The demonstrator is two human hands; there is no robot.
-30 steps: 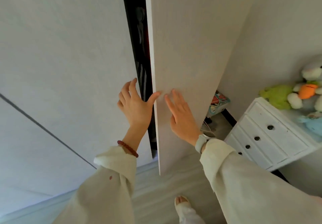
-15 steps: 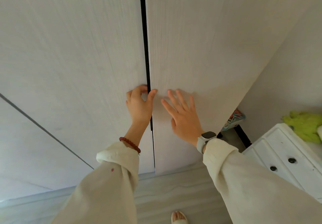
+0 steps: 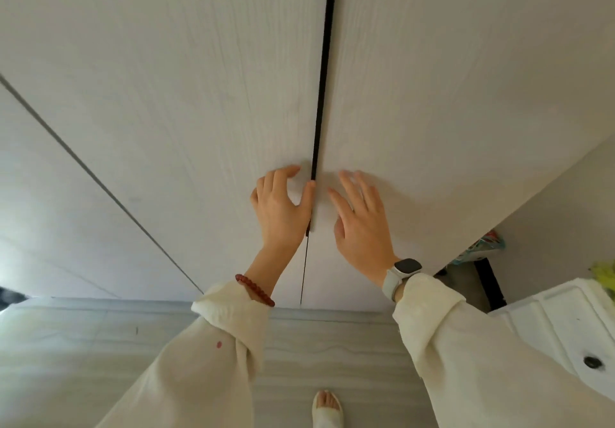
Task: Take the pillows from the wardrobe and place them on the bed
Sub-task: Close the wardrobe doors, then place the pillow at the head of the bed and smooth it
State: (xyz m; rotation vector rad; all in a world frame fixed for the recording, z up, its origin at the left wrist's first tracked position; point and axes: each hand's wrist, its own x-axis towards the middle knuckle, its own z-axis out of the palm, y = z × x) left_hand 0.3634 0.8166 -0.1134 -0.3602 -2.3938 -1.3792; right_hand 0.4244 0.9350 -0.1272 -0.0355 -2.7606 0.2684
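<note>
2 hands flat on wardrobe (image 3: 432, 94) doors: left hand (image 3: 279, 208) (thumb at seam), right hand (image 3: 362, 224) splayed, both ungripping.

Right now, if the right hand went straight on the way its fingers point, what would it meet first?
The right door: the right hand lies flat against it or nearly so, fingers pointing up along the panel.

Can't see inside the wardrobe (image 3: 432, 78) at all, just a thin dark gap beside the left hand's fingers (image 3: 283, 174). The right hand's fingers (image 3: 352, 181) are motion-blurred. The white dresser (image 3: 565, 321), far right of them, is cut off by the edge.
</note>
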